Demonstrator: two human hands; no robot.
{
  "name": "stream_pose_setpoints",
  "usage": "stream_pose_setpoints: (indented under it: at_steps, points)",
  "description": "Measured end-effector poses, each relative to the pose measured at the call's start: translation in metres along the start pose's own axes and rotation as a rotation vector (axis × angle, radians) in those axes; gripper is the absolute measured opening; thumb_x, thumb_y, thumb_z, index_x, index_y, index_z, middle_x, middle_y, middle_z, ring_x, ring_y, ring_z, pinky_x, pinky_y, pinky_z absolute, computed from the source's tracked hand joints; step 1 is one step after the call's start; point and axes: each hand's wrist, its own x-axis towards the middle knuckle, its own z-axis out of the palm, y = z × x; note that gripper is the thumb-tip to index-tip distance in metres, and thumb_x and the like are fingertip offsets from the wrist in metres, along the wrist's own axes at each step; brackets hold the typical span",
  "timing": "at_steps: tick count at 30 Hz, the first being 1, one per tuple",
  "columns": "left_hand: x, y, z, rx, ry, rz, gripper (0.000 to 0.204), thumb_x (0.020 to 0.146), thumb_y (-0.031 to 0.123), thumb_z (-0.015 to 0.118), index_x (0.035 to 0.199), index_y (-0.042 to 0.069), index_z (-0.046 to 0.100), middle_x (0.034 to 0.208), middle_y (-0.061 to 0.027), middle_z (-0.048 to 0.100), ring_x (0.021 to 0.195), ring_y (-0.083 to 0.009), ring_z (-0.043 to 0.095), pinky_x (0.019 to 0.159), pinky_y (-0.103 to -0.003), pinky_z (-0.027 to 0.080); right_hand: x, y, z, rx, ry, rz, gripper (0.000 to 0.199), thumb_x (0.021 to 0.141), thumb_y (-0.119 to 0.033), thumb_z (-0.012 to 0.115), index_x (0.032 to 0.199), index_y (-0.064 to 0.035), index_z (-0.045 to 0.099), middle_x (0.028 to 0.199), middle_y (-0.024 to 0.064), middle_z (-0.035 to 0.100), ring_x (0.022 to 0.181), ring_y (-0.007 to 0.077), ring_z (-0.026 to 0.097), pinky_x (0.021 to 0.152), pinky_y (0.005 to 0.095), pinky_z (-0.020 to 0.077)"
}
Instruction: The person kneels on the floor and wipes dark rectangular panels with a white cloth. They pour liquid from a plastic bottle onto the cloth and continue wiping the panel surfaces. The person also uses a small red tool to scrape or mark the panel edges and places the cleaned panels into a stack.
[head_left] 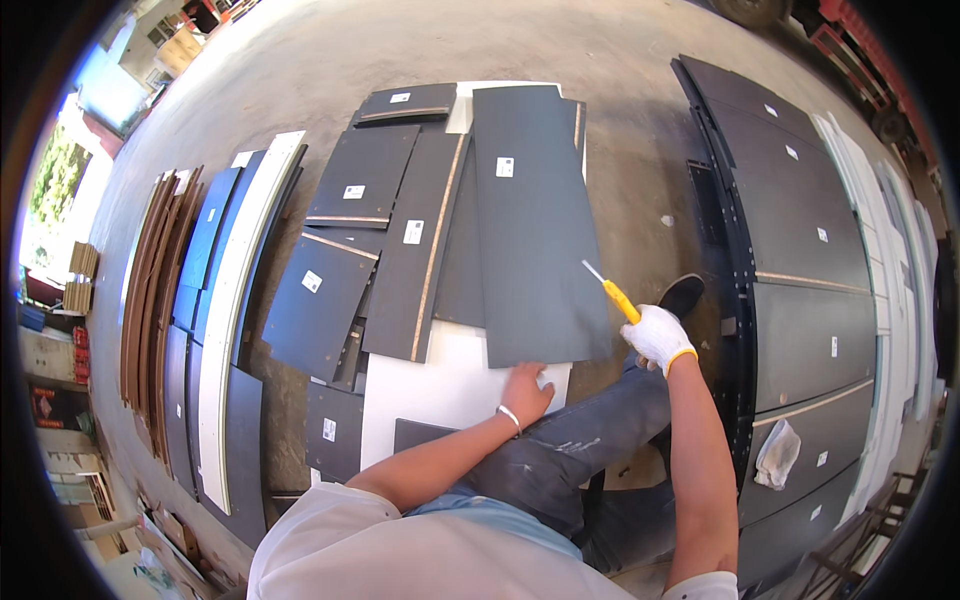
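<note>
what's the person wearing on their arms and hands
The right hand wears a white knit work glove with a yellow cuff. The left hand is bare apart from a thin white band at the wrist. Both forearms are uncovered; short white sleeves end at the upper arms.

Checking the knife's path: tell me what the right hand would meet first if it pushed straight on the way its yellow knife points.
Probably the large dark grey rectangular panel: the gloved right hand aims the yellow-handled knife up-left over it, though height is unclear.

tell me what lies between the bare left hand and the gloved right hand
In the head view, the near corner of the long dark panel lies between left hand and gloved right hand.
</note>
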Motion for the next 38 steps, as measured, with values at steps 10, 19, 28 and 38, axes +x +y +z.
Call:
stream_pose_setpoints:
  at_steps: [10,19,28,38]
  points:
    - [0.078,0.015,0.114,-1.406,-0.616,-0.312,0.078,0.107,0.048,0.059,0.162,0.005,0.024,0.166,-0.0161,0.039,0.153,-0.0354,0.038,0.125,-0.053,0.035,-0.026,0.062,0.013,-0.103,0.102,-0.08,0.04,0.089,-0.033,0.072,0.119,-0.0064,0.072,0.101,0.0206,0.077,0.092,0.0372,0.075,0.087,0.0463,0.0574]
    - [0.082,0.038,0.117,-1.612,-0.319,-0.332,0.073,0.106,0.042,0.063,0.154,-0.005,0.034,0.156,-0.0231,0.046,0.141,-0.0342,0.052,0.119,-0.052,0.045,-0.059,0.07,0.008,-0.255,0.038,-0.063,0.045,0.083,-0.039,0.077,0.117,-0.009,0.076,0.113,0.0186,0.077,0.107,0.0377,0.072,0.094,0.0456,0.056]
    - [-0.03,0.022,0.001,-1.295,-0.208,-0.184,0.048,0.102,0.029,0.072,0.131,-0.006,0.057,0.132,-0.0177,0.066,0.127,-0.0309,0.063,0.098,-0.048,0.056,-0.098,0.006,-0.008,-0.302,-0.054,-0.203,0.038,0.087,-0.038,0.072,0.111,-0.0082,0.077,0.105,0.0195,0.077,0.1,0.0376,0.072,0.091,0.0457,0.0555]
    - [-0.122,-0.211,-0.202,-1.142,-0.299,-0.108,0.036,0.101,0.016,0.07,0.13,-0.004,0.063,0.116,-0.0211,0.073,0.112,-0.042,0.072,0.097,-0.053,0.06,-0.095,-0.037,0.011,-0.295,-0.218,-0.213,0.034,0.094,-0.028,0.073,0.113,-0.0005,0.073,0.077,0.0099,0.072,0.058,0.0192,0.066,0.06,0.0338,0.0521]
